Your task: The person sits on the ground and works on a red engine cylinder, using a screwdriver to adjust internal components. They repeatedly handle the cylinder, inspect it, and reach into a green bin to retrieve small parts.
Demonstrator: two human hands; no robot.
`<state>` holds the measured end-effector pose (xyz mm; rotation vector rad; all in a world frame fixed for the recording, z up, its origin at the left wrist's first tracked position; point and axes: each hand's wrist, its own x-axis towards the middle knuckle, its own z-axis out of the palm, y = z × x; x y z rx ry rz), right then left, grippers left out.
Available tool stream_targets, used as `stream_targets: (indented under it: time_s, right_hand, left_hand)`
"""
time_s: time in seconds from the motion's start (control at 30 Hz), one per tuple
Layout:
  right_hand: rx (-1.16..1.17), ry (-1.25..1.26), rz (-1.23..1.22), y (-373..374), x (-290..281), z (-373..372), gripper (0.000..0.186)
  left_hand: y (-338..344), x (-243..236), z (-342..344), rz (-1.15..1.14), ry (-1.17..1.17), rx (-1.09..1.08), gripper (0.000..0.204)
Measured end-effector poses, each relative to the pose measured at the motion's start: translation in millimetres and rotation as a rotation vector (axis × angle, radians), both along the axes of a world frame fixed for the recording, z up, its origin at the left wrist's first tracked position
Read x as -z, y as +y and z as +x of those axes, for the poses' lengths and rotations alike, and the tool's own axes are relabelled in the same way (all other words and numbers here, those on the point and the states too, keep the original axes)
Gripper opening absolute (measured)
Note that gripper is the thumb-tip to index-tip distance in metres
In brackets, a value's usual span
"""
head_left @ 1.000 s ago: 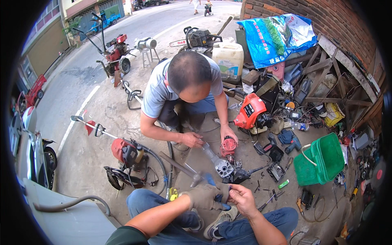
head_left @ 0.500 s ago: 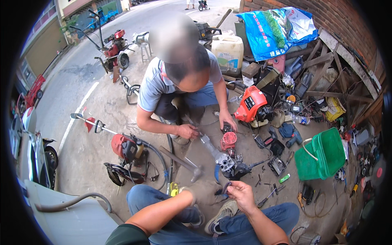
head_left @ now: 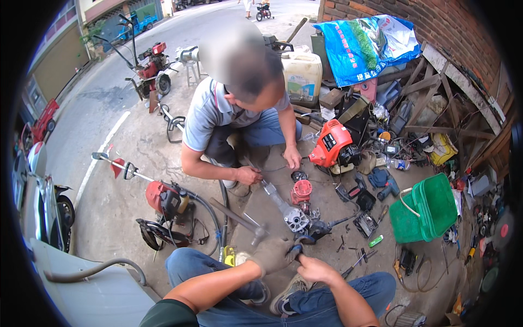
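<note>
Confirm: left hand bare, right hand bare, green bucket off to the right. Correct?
Not quite: the left hand is gloved, not bare, as the head view shows. The rest stands: right hand bare, green bucket off to the right.

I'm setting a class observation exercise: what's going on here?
A seated person's gloved left hand and bare right hand meet; whether anything is between them is unclear. Opposite, a crouching co-worker has one hand at the grey tool's end. A red part lies beside that tool, a hammer nearby.
</note>
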<state>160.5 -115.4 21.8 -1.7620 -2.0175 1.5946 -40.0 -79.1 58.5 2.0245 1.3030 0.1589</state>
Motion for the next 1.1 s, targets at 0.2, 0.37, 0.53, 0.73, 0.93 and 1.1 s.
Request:
stream_targets:
  time_s: [0.2,0.37,0.53,0.73,0.93,1.1]
  right_hand:
    - [0.677,1.059,-0.393,22.2,-5.4,15.3,0.013]
    - [0.896,1.128,-0.154,21.8,22.8,-7.7,0.02]
    - [0.577,0.134,0.76,42.2,63.5,16.9,0.017]
    - [1.029,1.29,-0.065,52.9,-7.3,-32.3,0.017]
    - [0.913,0.974,0.456,86.5,73.1,3.9,0.045]
    - [0.959,1.023,0.052,88.6,66.4,-19.2,0.065]
  left_hand:
    - [6.7,28.3,1.2,-0.171,0.221,0.173,0.043]
    - [7.1,16.7,8.1,-0.086,0.022,-0.024,0.045]
    - [-27.5,0.3,27.5,0.115,-0.087,0.186,0.042]
    - [-17.3,31.6,32.3,-0.046,0.033,0.262,0.037]
    - [-24.6,5.2,36.2,0.087,-0.153,0.309,0.037]
    - [-0.1,11.5,23.7,0.138,-0.181,0.019,0.034]
